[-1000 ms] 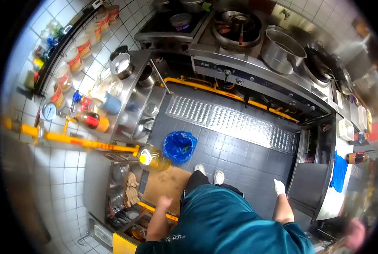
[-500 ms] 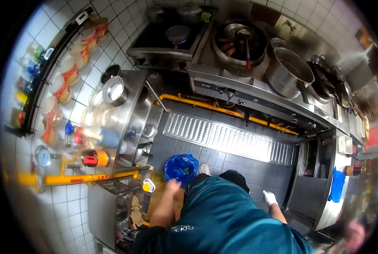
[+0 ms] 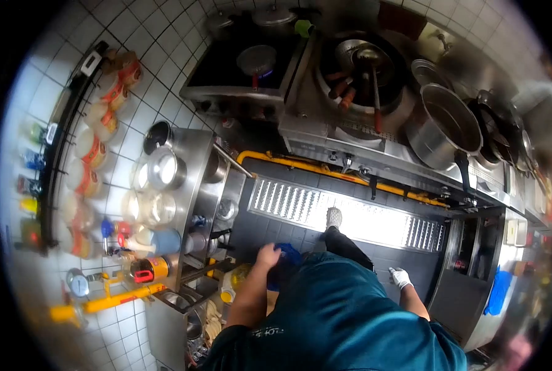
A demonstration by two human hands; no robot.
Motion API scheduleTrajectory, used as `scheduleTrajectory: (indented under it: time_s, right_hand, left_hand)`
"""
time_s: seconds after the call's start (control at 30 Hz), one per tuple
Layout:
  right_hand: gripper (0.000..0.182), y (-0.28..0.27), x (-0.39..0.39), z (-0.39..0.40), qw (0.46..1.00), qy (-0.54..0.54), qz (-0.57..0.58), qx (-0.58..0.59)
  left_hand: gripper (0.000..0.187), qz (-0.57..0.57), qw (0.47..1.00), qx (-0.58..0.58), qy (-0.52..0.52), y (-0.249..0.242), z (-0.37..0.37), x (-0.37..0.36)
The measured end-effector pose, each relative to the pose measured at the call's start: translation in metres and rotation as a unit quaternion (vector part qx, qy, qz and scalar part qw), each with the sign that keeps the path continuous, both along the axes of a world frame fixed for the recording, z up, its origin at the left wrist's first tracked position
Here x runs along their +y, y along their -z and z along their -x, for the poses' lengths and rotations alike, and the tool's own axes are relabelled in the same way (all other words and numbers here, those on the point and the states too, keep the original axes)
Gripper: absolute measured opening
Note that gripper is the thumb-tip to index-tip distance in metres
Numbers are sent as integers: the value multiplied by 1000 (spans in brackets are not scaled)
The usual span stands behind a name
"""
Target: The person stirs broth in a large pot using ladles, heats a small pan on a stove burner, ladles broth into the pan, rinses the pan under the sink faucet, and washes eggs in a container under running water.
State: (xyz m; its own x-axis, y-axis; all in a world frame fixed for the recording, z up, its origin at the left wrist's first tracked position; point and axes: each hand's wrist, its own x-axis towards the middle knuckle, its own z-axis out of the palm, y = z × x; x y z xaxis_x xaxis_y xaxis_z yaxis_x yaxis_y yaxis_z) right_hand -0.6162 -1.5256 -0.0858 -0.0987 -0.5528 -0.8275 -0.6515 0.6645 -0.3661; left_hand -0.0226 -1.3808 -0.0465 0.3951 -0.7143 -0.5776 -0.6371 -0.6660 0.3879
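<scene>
My left hand (image 3: 267, 255) is bare and hangs beside the blue bag-lined bin (image 3: 286, 255); its fingers are curled, and anything in them is too small to make out. On the right, my right hand (image 3: 400, 277) wears a white glove and hangs over the dark tiled floor, fingers apart, holding nothing. My shoe (image 3: 334, 217) rests on the metal floor grate (image 3: 288, 199). Part of the bin is hidden by my left arm and green shirt.
Ahead is the stove counter (image 3: 325, 139) with a wok (image 3: 387, 74) and a tall pot (image 3: 443, 123). A steel shelf (image 3: 195, 179) with bowls and bottles stands at the left. A yellow pipe (image 3: 325, 169) runs below the stove. Right is a cabinet (image 3: 440, 294).
My body and view have moved forward. The shoe has come onto the grate, and the bin is now mostly hidden behind my left hand and shirt.
</scene>
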Motion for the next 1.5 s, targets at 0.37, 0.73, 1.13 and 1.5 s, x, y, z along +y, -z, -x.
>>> scheduleTrajectory:
  time_s: [0.37,0.73,1.13,1.5]
  right_hand:
    - [43,43,-198,-11,998,-25,-57,-25]
    - [50,-3,-272,-147,985,90,20,-144]
    - [43,-7,-140,-178,925,375,-57,-30]
    - [53,-30,-43,-266,895,446,-17,-15]
  left_hand:
    - [38,132,979,130,-86,5,12,19]
    - [36,-117,947,-126,270,-19,-97,-199]
    - [47,-214,966,9,144,44,-305,-315]
    - [69,-221,953,38,204,62,-401,-430]
